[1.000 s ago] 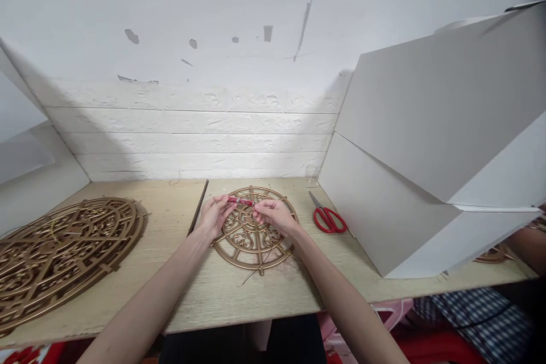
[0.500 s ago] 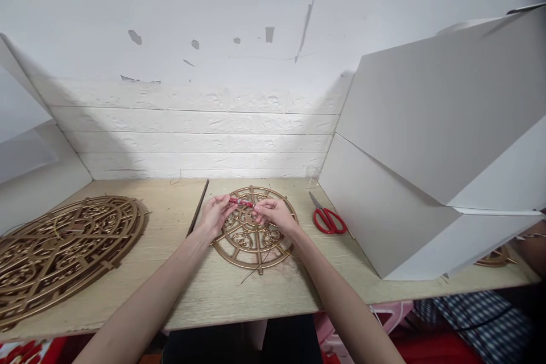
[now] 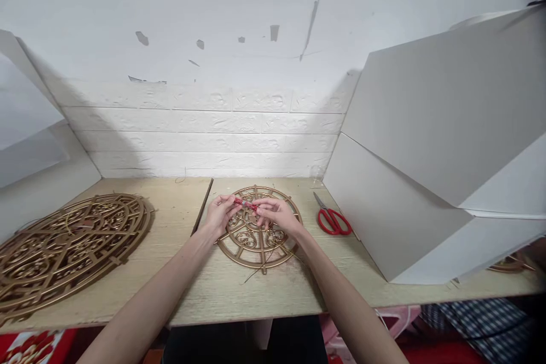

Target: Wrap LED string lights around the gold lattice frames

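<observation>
Between my two hands is a short red stick-like piece (image 3: 246, 203) with a pale, silvery band near its middle; its exact kind is too small to tell. My left hand (image 3: 220, 214) pinches its left end, and my right hand (image 3: 275, 215) has its fingers closed around the right end. Both hands hover over a round gold openwork panel (image 3: 263, 261) with scroll ornaments, lying flat on the table. A thin dark wire or cord (image 3: 260, 273) trails over the panel's front rim below my right hand.
Red-handled scissors (image 3: 333, 222) lie to the right of the panel. On the left rests a stack of larger-looking gold openwork panels (image 3: 115, 239). White boards (image 3: 409, 182) stand at the right, and another white board (image 3: 38, 153) at the left. A brick-patterned wall (image 3: 205, 119) is behind.
My right fingers have shifted over the red piece and cover more of its right end. The whole view has moved slightly, so things appear a little further right.
</observation>
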The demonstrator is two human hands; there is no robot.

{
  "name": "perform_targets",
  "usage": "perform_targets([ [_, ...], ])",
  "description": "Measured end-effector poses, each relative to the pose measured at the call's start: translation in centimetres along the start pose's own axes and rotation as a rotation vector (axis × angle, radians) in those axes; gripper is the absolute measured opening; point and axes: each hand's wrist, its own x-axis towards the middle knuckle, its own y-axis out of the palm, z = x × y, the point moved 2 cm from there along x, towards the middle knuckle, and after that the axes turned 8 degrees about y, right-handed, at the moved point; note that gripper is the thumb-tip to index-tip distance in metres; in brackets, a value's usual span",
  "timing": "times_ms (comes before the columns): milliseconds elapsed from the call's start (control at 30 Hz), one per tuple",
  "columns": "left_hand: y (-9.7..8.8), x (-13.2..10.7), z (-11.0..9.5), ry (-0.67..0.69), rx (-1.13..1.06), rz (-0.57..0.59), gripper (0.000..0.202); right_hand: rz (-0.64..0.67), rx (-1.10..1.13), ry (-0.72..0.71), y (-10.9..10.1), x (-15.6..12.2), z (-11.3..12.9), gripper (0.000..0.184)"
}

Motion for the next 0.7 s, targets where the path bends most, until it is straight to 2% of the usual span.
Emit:
perform_targets([
  [300,-0.09,0.15,0.25,-0.052,0.002,0.005,0.014,0.053,0.072,-0.018,-0.07,0.01,-0.11,0.037],
  [467,-0.05,0.07,0.23,-0.031,0.008,0.002,0.014,0.086,0.116,-0.003,-0.25,0.09,-0.4,0.038],
  [700,-0.15,-0.07,0.31,0.003,0.034,0.005,0.014,0.089,0.069,-0.018,-0.48,0.12,-0.56,0.037],
])
